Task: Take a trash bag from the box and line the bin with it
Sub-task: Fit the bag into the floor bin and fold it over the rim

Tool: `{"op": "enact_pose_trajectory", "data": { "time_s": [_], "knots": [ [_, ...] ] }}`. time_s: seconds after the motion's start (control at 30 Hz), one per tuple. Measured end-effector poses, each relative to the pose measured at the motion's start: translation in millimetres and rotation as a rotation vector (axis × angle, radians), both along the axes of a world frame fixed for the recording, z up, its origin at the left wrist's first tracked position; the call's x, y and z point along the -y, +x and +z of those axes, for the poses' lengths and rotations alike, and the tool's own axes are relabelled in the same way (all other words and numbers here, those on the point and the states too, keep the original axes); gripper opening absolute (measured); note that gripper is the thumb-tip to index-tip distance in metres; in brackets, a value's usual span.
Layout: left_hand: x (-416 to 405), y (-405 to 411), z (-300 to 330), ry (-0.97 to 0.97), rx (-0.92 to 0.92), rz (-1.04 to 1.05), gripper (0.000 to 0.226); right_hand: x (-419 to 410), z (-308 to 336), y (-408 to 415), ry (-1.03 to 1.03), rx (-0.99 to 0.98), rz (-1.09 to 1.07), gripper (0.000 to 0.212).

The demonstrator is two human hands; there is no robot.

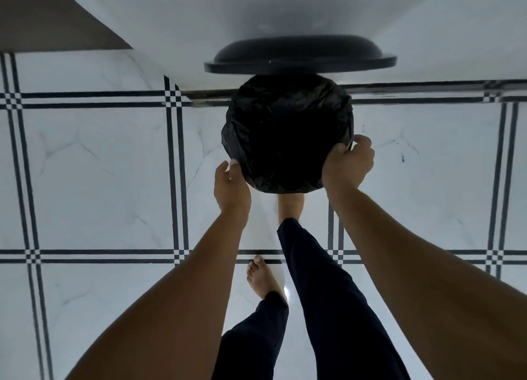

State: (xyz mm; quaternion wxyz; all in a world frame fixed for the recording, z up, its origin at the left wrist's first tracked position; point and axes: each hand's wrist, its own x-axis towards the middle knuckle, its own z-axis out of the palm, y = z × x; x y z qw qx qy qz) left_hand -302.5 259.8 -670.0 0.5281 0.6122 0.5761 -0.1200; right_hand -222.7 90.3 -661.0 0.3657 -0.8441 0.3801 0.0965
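A round bin stands on the floor against the wall, its mouth covered by a black trash bag (288,128) folded over the rim. The bin's black lid (299,57) stands open, tipped back toward the wall. My left hand (231,185) grips the bag's edge at the near-left side of the rim. My right hand (348,162) pinches the bag's edge at the near-right side. The bin's own wall is hidden under the plastic. No box is in view.
White marble-look floor tiles (99,165) with black checked border lines spread all around. A white wall (256,8) rises behind the bin, with a dark surface (42,23) at the top left. My bare feet (261,277) and dark trousers stand just before the bin.
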Motion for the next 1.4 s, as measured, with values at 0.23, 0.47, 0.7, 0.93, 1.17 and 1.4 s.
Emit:
{"op": "enact_pose_trajectory", "data": {
  "time_s": [0.23, 0.47, 0.7, 0.93, 1.17, 1.4],
  "knots": [
    [6, 20, 120, 0.407, 0.482, -0.453, 0.031, -43, 115, -28, 0.063, 0.390, 0.494, 0.022],
    [-14, 70, 201, 0.734, 0.646, -0.575, 0.044, -48, 201, 17, -0.238, 0.789, 0.737, 0.021],
    [-17, 115, 199, 0.627, 0.336, -1.021, 0.055, -13, 173, 72, -0.281, 0.256, 1.010, 0.050],
    [-3, 76, 132, 0.642, 0.141, -1.300, 0.055, -3, 116, 24, -0.262, 0.110, 1.082, 0.045],
    [-1, 31, 41, 0.628, -0.058, -1.530, 0.054, -4, 33, -13, -0.265, -0.141, 1.172, 0.048],
    [-5, 14, 45, 0.600, -0.076, -1.534, 0.056, 2, 34, -25, -0.267, -0.185, 1.205, 0.052]
  ]
}}
